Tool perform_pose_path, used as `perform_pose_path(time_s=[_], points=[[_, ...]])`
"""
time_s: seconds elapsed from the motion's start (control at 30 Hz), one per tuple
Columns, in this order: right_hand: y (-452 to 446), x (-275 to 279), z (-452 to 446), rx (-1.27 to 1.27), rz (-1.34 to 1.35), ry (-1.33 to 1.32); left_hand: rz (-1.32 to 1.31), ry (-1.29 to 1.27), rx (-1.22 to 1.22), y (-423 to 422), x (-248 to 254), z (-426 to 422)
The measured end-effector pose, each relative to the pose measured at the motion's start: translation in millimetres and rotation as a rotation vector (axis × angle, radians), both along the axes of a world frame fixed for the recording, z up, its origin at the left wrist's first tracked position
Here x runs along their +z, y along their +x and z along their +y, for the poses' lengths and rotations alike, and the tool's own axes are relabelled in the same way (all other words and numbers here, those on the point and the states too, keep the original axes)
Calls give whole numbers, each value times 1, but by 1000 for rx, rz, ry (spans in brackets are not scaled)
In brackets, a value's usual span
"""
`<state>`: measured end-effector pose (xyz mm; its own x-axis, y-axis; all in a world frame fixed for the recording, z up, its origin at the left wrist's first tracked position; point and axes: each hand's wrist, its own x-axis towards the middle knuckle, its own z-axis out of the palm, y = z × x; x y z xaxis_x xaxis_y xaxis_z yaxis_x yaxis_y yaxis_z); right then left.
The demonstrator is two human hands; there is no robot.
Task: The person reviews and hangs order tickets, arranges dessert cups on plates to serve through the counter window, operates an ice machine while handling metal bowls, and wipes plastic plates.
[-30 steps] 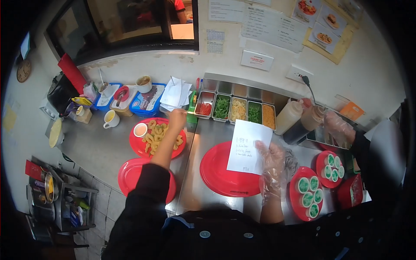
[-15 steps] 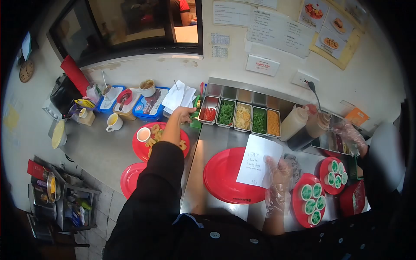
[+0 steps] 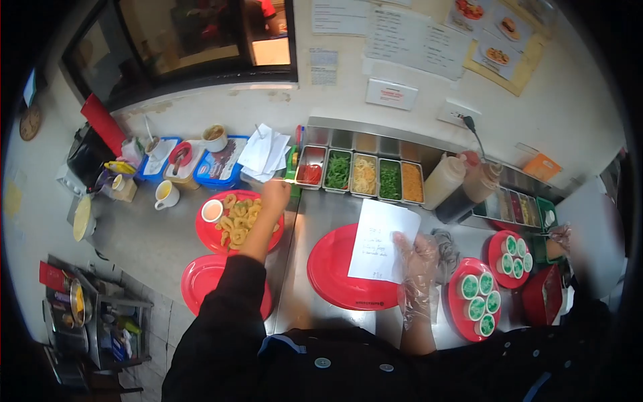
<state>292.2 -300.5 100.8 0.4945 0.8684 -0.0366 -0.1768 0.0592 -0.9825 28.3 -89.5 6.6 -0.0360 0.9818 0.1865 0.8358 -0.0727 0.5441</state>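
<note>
My right hand [image 3: 420,258], in a clear plastic glove, grips a white order slip [image 3: 374,244] with handwriting on it. Beneath the slip are red plates [image 3: 328,268], apparently stacked. My bare left hand [image 3: 274,195] is closed beside a green object [image 3: 293,159] and loose white papers [image 3: 263,153]; whatever its fingers hold, if anything, is hidden. Under my left forearm lies a red plate of fried rings [image 3: 236,224] with a small cup of pinkish sauce [image 3: 212,211]. Another red plate [image 3: 201,285] is partly covered by my sleeve.
Metal pans of toppings [image 3: 364,175] line the wall, with squeeze bottles [image 3: 445,181] to their right. Red plates hold lidded green cups [image 3: 476,308]. A co-worker's gloved hand [image 3: 561,236] is at far right. Tubs [image 3: 220,164] and a white mug [image 3: 167,193] stand left.
My left hand has drawn back slightly, and its fingers have curled closed. The slip in my right hand has shifted a little. The co-worker's hand at the right has moved lower.
</note>
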Motion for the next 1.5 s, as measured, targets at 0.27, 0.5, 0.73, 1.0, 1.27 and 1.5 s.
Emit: perform_pose_path(time_s=[0.27,0.5,0.73,1.0,1.27,1.5], points=[[-16,26,-14,127,80,23,-1196,-312,-618,56,159,-126],[-20,35,-29,133,91,34,-1259,-499,-540,76,161,-138],[-18,36,-31,149,-78,92,-1062,-48,-516,90,161,-152],[-20,20,-15,171,-293,151,-676,206,-637,75,140,-129],[-36,56,-13,300,79,201,-879,27,-415,59,124,-113],[4,158,15,99,-412,435,-1186,423,-577,75,242,-152]])
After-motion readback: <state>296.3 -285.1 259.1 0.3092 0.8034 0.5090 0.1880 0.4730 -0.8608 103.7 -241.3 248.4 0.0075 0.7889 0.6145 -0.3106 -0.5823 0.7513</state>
